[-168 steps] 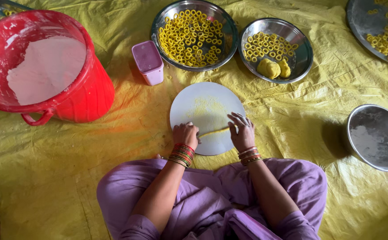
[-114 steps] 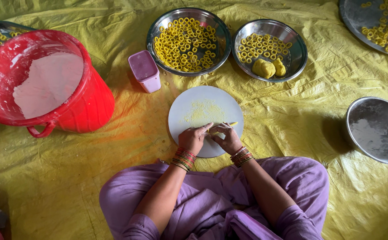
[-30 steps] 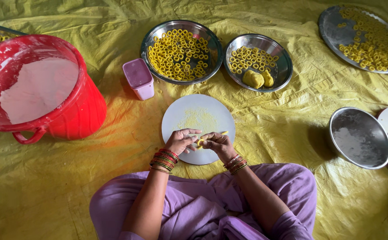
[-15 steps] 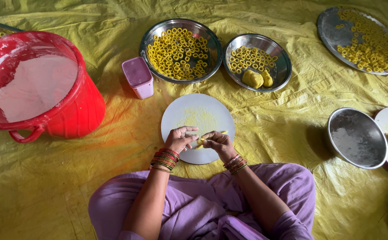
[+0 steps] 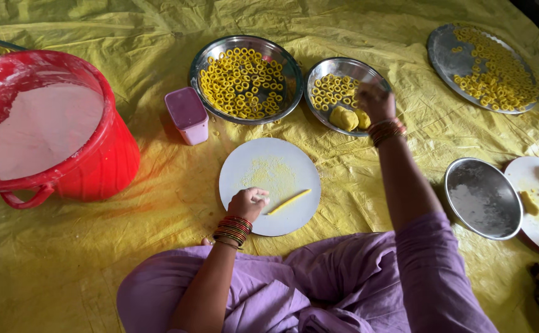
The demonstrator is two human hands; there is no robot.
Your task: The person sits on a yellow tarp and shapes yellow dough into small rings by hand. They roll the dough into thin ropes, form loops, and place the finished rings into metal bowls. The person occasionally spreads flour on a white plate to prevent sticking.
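left grip (image 5: 249, 202) beside dough strip (image 5: 289, 201), seemingly apart

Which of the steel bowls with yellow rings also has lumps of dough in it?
The smaller steel bowl under the right hand; it alone holds dough lumps beside its rings.

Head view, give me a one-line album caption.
Left hand beside a dough strip on a white board; right hand over a steel bowl.
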